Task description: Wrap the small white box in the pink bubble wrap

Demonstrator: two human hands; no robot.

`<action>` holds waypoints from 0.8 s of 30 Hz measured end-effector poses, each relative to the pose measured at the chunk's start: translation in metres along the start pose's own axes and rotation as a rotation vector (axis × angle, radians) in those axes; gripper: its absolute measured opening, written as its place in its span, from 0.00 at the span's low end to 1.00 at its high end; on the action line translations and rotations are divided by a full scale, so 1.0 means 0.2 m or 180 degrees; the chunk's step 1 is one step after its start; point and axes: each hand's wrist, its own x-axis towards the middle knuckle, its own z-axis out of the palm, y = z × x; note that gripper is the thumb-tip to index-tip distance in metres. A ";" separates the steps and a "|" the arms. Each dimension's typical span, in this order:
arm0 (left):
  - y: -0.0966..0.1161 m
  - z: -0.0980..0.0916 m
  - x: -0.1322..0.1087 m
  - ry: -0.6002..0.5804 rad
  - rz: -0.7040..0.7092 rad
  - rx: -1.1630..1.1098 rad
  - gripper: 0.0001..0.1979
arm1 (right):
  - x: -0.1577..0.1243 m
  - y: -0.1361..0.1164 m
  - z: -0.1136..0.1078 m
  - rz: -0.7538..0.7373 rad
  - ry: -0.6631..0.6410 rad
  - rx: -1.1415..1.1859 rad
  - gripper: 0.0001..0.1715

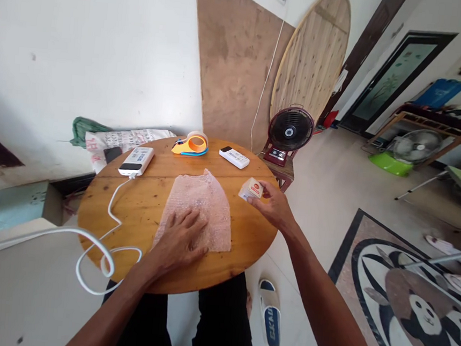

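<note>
A pink sheet of bubble wrap (202, 202) lies flat in the middle of a round wooden table (142, 208). My left hand (179, 239) rests on its near left part, fingers stretched out flat. To the right of the sheet, my right hand (275, 205) grips a small white box with a red label (250, 189), held just above the table's right edge.
At the table's far side lie a white power bank (137, 160) with a looping white cable (97, 258), an orange tape dispenser (191, 144) and a white remote (234, 157). A small fan (289, 131) stands on a stool behind. A slipper (270, 312) lies on the floor.
</note>
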 end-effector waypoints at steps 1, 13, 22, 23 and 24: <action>0.00 0.00 0.00 0.0013 0.0006 -0.0025 0.29 | -0.01 -0.09 0.00 -0.0209 -0.0097 0.0260 0.25; 0.01 -0.03 -0.03 0.0196 0.0018 -0.0149 0.29 | 0.06 -0.25 0.54 -0.0112 -0.1733 0.1877 0.22; -0.10 0.04 -0.21 0.0668 -0.0572 0.0096 0.23 | 0.06 -0.02 0.60 -0.0051 -0.1252 0.1300 0.27; -0.09 0.05 -0.21 0.0676 -0.0579 0.0096 0.24 | 0.06 -0.03 0.60 -0.0067 -0.1248 0.1342 0.26; -0.09 0.05 -0.21 0.0685 -0.0591 0.0093 0.25 | 0.05 -0.04 0.60 -0.0093 -0.1220 0.1378 0.26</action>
